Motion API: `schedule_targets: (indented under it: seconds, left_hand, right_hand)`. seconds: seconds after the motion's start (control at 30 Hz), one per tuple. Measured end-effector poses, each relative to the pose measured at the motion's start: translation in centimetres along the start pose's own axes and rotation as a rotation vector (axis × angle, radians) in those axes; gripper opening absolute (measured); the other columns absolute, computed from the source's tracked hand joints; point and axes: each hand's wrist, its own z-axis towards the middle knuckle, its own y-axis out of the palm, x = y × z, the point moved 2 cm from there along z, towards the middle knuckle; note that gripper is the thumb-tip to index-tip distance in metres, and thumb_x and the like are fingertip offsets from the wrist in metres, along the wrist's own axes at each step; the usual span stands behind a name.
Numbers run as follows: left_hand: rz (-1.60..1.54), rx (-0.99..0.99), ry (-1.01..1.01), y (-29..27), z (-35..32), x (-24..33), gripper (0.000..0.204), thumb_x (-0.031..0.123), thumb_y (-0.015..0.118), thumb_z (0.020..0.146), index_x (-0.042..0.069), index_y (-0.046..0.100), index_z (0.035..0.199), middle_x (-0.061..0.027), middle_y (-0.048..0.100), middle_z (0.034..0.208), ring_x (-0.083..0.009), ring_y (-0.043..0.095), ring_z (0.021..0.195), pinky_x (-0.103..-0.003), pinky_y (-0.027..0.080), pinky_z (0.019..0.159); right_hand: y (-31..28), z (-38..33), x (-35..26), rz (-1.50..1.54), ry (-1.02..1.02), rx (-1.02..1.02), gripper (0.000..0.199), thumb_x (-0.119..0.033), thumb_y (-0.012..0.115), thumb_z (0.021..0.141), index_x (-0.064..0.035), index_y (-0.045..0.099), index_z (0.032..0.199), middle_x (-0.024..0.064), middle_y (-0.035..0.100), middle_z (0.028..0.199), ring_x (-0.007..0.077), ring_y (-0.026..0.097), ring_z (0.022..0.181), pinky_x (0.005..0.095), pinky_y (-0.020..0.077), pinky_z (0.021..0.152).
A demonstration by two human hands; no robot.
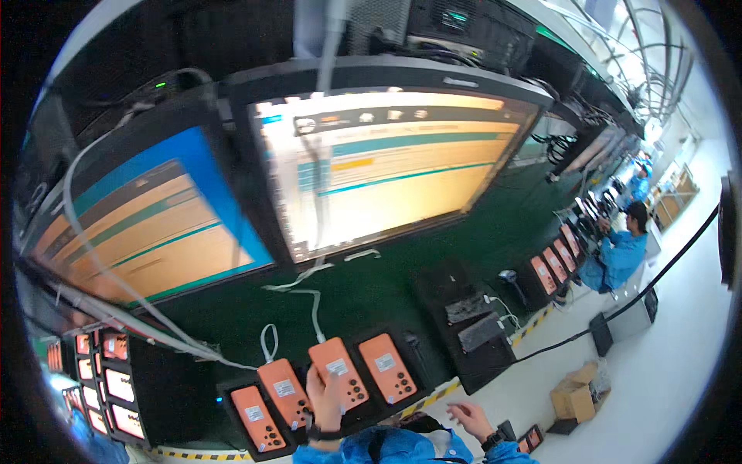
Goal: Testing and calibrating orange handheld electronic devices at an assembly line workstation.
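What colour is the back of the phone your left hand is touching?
Orange, with a small pale label; the phone under the left hand shows best in the head view.

The surface [386, 294] is dark green, and its near edge carries a yellow and black striped band [433, 396]. Four phones lie on it back side up: the left phone [258, 418], the second phone [284, 393], the third phone [338, 373] under the left hand [325, 402], and the right phone [387, 368]. All are orange, each with a small white label and black camera rings. White cables [315, 309] run to them. The left monitor [147, 224] shows blue, cream and teal; the big monitor [386, 170] shows pale cream with teal and yellow bars. The sleeves [402, 448] are bright blue. The floor [665, 363] is light grey, with brown cardboard boxes [576, 394] on the right.
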Motion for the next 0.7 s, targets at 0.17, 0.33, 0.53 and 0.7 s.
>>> schedule_targets:
  seconds: [0.17,0.33,0.53,0.7]
  left_hand:
    - [0.680,-0.077,0.404,6.4,-8.5,4.7,0.034,0.011,0.061,0.092,-0.002,0.058,0.123,-0.0141,0.064,0.114,-0.0254,0.063,0.103,-0.037,0.049,0.090]
    - [0.536,-1.277,0.096,18.8,-14.5,2.1,0.032,0.020,0.063,0.091,0.002,0.062,0.118,-0.0188,0.066,0.109,-0.0318,0.063,0.103,-0.038,0.048,0.089]
    - [0.564,-1.783,0.087,36.1,-22.7,-6.7,0.035,0.024,0.063,0.089,0.004,0.062,0.117,-0.0204,0.066,0.105,-0.0356,0.062,0.100,-0.040,0.049,0.086]
    - [0.760,-1.861,0.438,49.2,-27.6,-12.1,0.036,0.028,0.062,0.089,0.005,0.062,0.117,-0.0206,0.065,0.099,-0.0375,0.062,0.095,-0.042,0.048,0.082]
  right_hand:
    - [-6.0,-9.4,28.2,0.328,0.639,0.367,0.040,-0.025,0.062,0.092,0.0003,0.057,0.123,0.0120,0.066,0.106,0.0226,0.065,0.091,0.0342,0.0528,0.075]
    - [-8.7,-16.5,41.7,0.318,0.861,0.428,0.037,-0.028,0.061,0.093,-0.0016,0.060,0.119,0.0114,0.067,0.101,0.0210,0.065,0.087,0.0338,0.0528,0.071]
    - [-16.5,-12.6,43.2,0.316,0.632,0.501,0.035,-0.030,0.060,0.093,-0.0040,0.064,0.115,0.0108,0.069,0.095,0.0191,0.066,0.082,0.0333,0.0528,0.066]
    - [-26.2,-9.6,39.3,0.881,0.354,0.789,0.042,-0.035,0.059,0.093,-0.0058,0.059,0.124,0.0117,0.066,0.112,0.0227,0.065,0.085,0.0341,0.0536,0.069]
